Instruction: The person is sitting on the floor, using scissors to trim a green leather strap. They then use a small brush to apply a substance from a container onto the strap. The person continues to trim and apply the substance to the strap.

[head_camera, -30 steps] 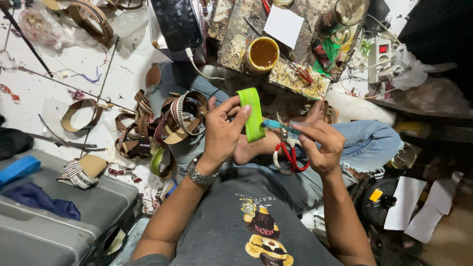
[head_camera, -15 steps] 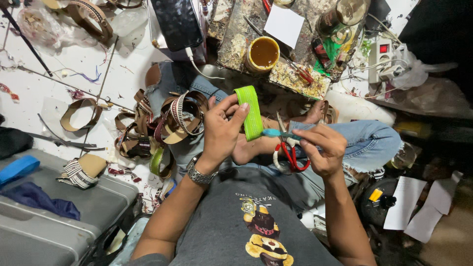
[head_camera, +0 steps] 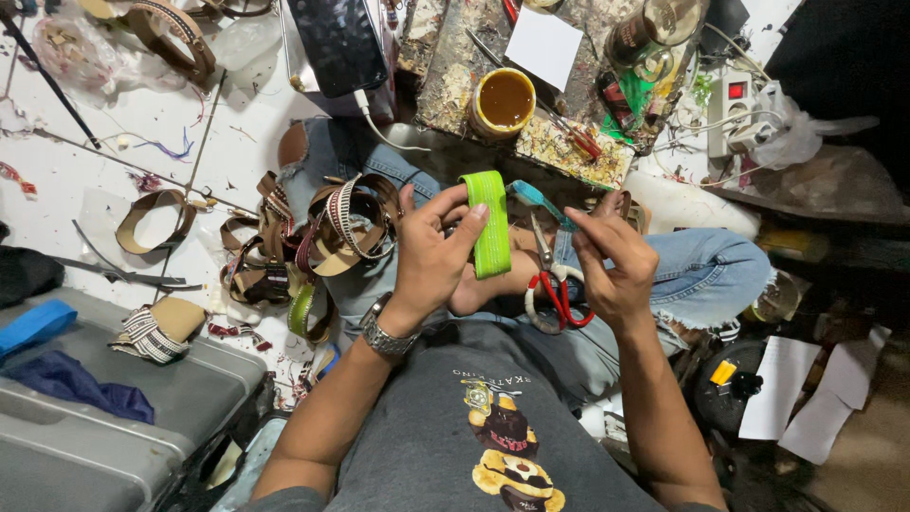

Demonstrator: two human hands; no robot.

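Webbing, a bright green strip [head_camera: 490,224], stands upright above the person's lap, pinched between thumb and fingers of the left hand [head_camera: 431,261], which wears a metal wristwatch [head_camera: 381,331]. A teal strip [head_camera: 538,200] runs from the green strip's top edge across to the right hand [head_camera: 611,264], whose fingertips grip its far end. Red-handled scissors [head_camera: 550,275] hang below, their loops near the right palm; whether that hand also holds them cannot be told. Just left of the lap lies a heap of brown and patterned straps [head_camera: 313,237]. Beyond the knees sit a yellow glue pot [head_camera: 504,100], a white paper square [head_camera: 544,46] and a phone [head_camera: 338,43] on a cable.
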